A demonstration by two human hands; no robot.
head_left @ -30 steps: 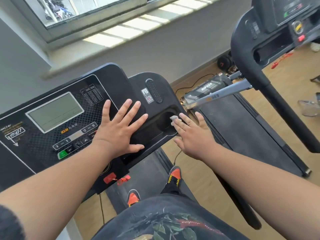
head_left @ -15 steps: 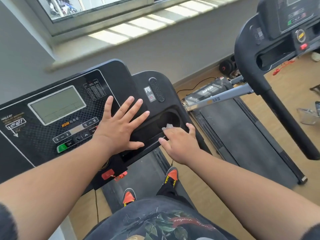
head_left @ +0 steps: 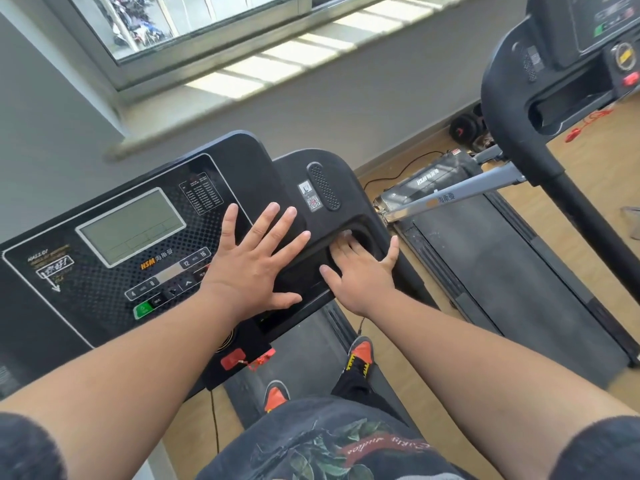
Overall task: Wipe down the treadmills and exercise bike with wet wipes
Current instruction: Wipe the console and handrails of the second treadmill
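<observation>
You are standing on the belt (head_left: 298, 362) of a black treadmill (head_left: 86, 306), facing a grey wall under a window sill (head_left: 263, 67) striped with sunlight. The floor (head_left: 588, 188) is pale wood. A second treadmill (head_left: 502, 271) stands just to your right, its grey upright (head_left: 457, 195) slanting across the deck and its console (head_left: 568, 64) high at the frame's right edge. Dark dumbbells (head_left: 465, 128) lie on the floor by the wall between the two machines, and a red safety cord (head_left: 588, 124) hangs from the second console.

The console in front of you is glossy black with a grey display (head_left: 131, 225), a green button (head_left: 143, 310) at lower left and a red safety key (head_left: 233, 358) below. Right of the display is a QR sticker (head_left: 313, 201) beside a speaker grille (head_left: 323, 190), and under them a recessed tray (head_left: 360, 233).

Your left hand (head_left: 252, 265) lies flat on the console, fingers spread and straight. Your right hand (head_left: 360, 268) reaches into the tray, fingers extended and pressing down on the wet wipe (head_left: 346, 232), of which only a small white edge shows past your fingertips.
</observation>
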